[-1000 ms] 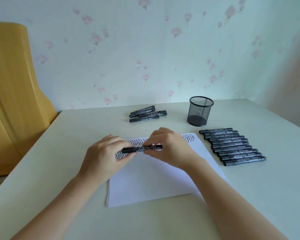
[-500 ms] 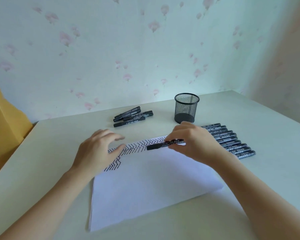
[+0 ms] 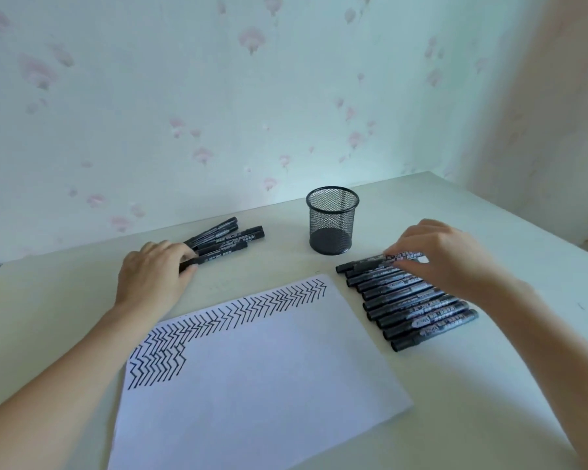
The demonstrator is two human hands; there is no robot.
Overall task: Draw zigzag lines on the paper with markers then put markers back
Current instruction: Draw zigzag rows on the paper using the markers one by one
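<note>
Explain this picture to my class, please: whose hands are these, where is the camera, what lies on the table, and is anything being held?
There is no machine here. A person wears a camera on the head, so the view looks down at their own two hands. On the pale table lies a sheet of paper with black zigzag lines along its far edge and left corner. Behind it stands an empty mesh pen cup. The right hand sets a black marker at the far end of a neat row of markers. The left hand touches a marker in a loose pile of markers; whether it grips one is unclear.
</note>
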